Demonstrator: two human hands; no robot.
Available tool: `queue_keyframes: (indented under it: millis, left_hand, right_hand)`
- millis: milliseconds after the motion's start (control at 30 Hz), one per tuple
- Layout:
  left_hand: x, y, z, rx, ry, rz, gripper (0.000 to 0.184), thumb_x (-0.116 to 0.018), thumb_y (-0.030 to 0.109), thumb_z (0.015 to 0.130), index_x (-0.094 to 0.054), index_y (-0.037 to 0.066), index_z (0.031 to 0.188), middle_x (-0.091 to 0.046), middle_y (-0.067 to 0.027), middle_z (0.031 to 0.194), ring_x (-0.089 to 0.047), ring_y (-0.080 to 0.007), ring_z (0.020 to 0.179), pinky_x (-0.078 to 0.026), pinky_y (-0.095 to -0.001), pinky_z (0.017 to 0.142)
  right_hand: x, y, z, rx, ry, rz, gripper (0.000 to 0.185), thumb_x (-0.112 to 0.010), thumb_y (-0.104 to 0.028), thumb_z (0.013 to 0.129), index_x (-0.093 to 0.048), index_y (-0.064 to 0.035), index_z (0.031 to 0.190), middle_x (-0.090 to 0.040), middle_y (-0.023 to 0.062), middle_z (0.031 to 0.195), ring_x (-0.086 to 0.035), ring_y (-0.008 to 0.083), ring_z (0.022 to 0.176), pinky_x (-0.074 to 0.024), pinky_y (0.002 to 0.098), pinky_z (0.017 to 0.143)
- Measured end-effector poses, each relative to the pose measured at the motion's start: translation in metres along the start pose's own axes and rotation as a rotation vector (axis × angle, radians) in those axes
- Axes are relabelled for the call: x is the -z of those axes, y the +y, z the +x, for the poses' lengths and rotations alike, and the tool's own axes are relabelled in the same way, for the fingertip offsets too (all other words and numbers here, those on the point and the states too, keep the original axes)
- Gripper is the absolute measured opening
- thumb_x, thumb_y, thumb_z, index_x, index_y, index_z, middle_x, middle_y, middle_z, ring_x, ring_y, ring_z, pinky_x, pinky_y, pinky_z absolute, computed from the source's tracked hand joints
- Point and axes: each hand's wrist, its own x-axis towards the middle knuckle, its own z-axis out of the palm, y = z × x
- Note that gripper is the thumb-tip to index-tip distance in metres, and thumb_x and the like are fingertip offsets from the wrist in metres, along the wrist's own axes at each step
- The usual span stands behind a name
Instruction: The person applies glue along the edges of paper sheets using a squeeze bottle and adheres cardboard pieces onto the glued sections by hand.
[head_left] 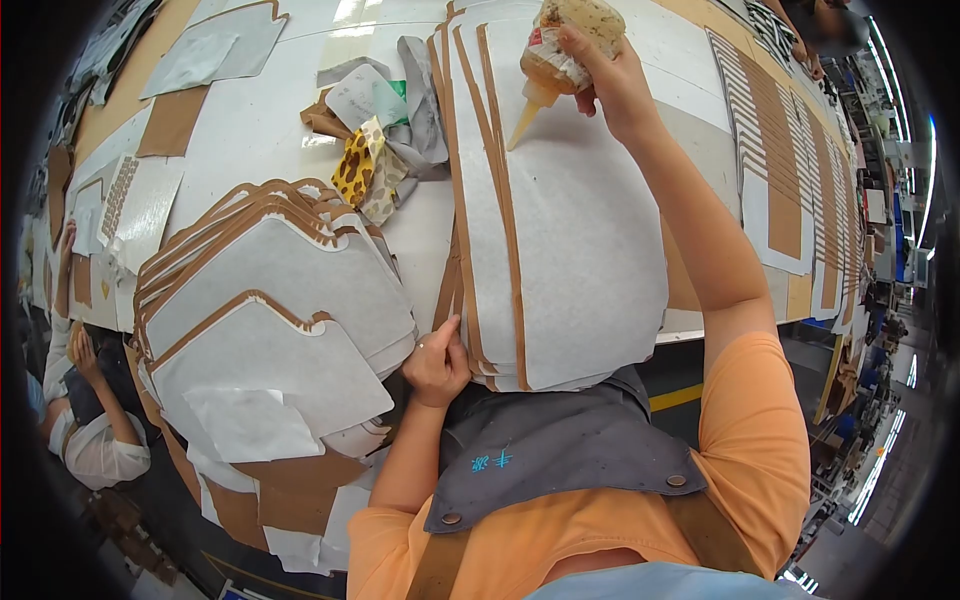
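My right hand (pixel 610 80) grips a squeeze bottle (pixel 570 45) of yellowish glue, tipped nozzle-down. The nozzle points at the brown edge of the top panel in a stack of white-faced panels (pixel 590 250); whether it touches cannot be made out. My left hand (pixel 438 365) is closed at the near left corner of this stack, its fingers curled by the brown edges. What it pinches there is hidden. Left of that hand lies a second pile of white-faced panels (pixel 280 260) with brown, notched borders.
Fabric scraps (pixel 370 160), one with a yellow and brown spotted pattern, lie between the piles. Striped rows of brown and white pieces (pixel 780 170) cover the table's right side. A co-worker (pixel 100 420) sits at the left; another person's hand shows at the top right.
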Motion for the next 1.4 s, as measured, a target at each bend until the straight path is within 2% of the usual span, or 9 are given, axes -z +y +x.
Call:
queue_keyframes:
  millis: [300, 700, 800, 933, 1000, 1100, 1200, 1300, 1400]
  left_hand:
    - [-0.001, 0.0, 0.002, -0.03, 0.02, 0.028, 0.021, -0.061, -0.002, 0.078, -0.063, 0.003, 0.098, -0.061, -0.0091, 0.066, -0.055, -0.0204, 0.047, -0.042, -0.03, 0.044]
    - [-0.002, 0.0, 0.001, 0.004, 0.032, 0.039, 0.02, -0.059, 0.0, 0.079, -0.065, 0.005, 0.098, -0.06, -0.0078, 0.062, -0.052, -0.0184, 0.044, -0.04, -0.0297, 0.042]
    - [-0.001, 0.0, 0.001, -0.007, 0.01, 0.046, 0.015, -0.058, 0.002, 0.084, -0.063, 0.001, 0.098, -0.064, -0.0099, 0.072, -0.052, -0.0164, 0.046, -0.041, -0.0274, 0.044]
    - [-0.001, 0.002, 0.002, 0.024, 0.027, 0.046, 0.019, -0.059, 0.002, 0.081, -0.065, 0.006, 0.098, -0.059, -0.0067, 0.06, -0.052, -0.0175, 0.044, -0.04, -0.0295, 0.042]
    - [-0.001, 0.002, 0.002, 0.013, 0.027, 0.052, 0.017, -0.058, 0.003, 0.083, -0.064, 0.005, 0.099, -0.061, -0.0075, 0.065, -0.05, -0.0153, 0.044, -0.04, -0.0278, 0.043]
    - [-0.002, 0.002, 0.001, -0.003, 0.034, 0.047, 0.016, -0.058, 0.005, 0.085, -0.063, 0.004, 0.1, -0.062, -0.0076, 0.068, -0.049, -0.0128, 0.045, -0.04, -0.0257, 0.045]
    - [-0.002, 0.003, 0.002, 0.012, 0.046, 0.068, 0.017, -0.059, 0.005, 0.082, -0.065, 0.008, 0.098, -0.061, -0.0059, 0.062, -0.053, -0.0158, 0.044, -0.041, -0.0283, 0.043]
    - [-0.003, 0.003, 0.001, 0.011, 0.056, 0.063, 0.017, -0.059, 0.005, 0.082, -0.065, 0.009, 0.098, -0.061, -0.0057, 0.062, -0.053, -0.0153, 0.044, -0.041, -0.0279, 0.043]
    - [-0.004, 0.003, 0.002, 0.005, 0.066, 0.061, 0.017, -0.058, 0.006, 0.083, -0.065, 0.009, 0.098, -0.061, -0.0053, 0.062, -0.053, -0.015, 0.043, -0.041, -0.0278, 0.043]
  right_hand:
    - [-0.005, -0.005, -0.057, -0.051, -0.006, 0.122, 0.052, -0.067, -0.04, 0.08, -0.05, 0.0015, 0.106, -0.059, 0.0057, 0.076, -0.046, 0.0087, 0.043, -0.0325, 0.0212, 0.031]
    - [-0.006, -0.004, -0.135, -0.156, -0.022, 0.076, 0.061, -0.07, -0.042, 0.077, -0.045, 0.0013, 0.112, -0.059, 0.0083, 0.084, -0.055, 0.009, 0.054, -0.0401, 0.0194, 0.035]
    - [-0.004, -0.008, -0.155, -0.135, -0.101, 0.102, 0.062, -0.071, -0.041, 0.076, -0.044, 0.001, 0.114, -0.059, 0.0089, 0.087, -0.057, 0.0096, 0.058, -0.0421, 0.0195, 0.037]
    - [-0.007, -0.008, -0.179, -0.091, -0.072, 0.073, 0.063, -0.072, -0.039, 0.076, -0.043, 0.0005, 0.115, -0.059, 0.0093, 0.09, -0.058, 0.0098, 0.064, -0.0435, 0.0189, 0.039]
    - [-0.007, -0.007, -0.188, -0.08, -0.082, 0.078, 0.063, -0.073, -0.038, 0.075, -0.043, 0.0, 0.115, -0.06, 0.0095, 0.092, -0.059, 0.0098, 0.066, -0.0439, 0.0187, 0.039]
    - [-0.007, -0.007, -0.203, -0.071, -0.12, 0.076, 0.061, -0.075, -0.031, 0.075, -0.043, -0.0003, 0.116, -0.059, 0.0098, 0.096, -0.06, 0.0114, 0.074, -0.0476, 0.0202, 0.046]
    - [-0.01, 0.005, -0.213, 0.172, -0.1, 0.036, 0.059, -0.076, -0.025, 0.074, -0.042, -0.0004, 0.117, -0.059, 0.0099, 0.1, -0.06, 0.0131, 0.083, -0.0501, 0.0223, 0.056]
    - [-0.01, 0.012, -0.225, 0.224, -0.117, -0.023, 0.058, -0.076, -0.022, 0.074, -0.042, -0.0004, 0.117, -0.058, 0.0096, 0.102, -0.059, 0.0143, 0.091, -0.0505, 0.0237, 0.063]
    - [-0.011, 0.015, -0.233, 0.273, -0.1, -0.048, 0.059, -0.076, -0.022, 0.074, -0.041, -0.0001, 0.117, -0.058, 0.0098, 0.101, -0.059, 0.0129, 0.083, -0.0495, 0.0228, 0.057]
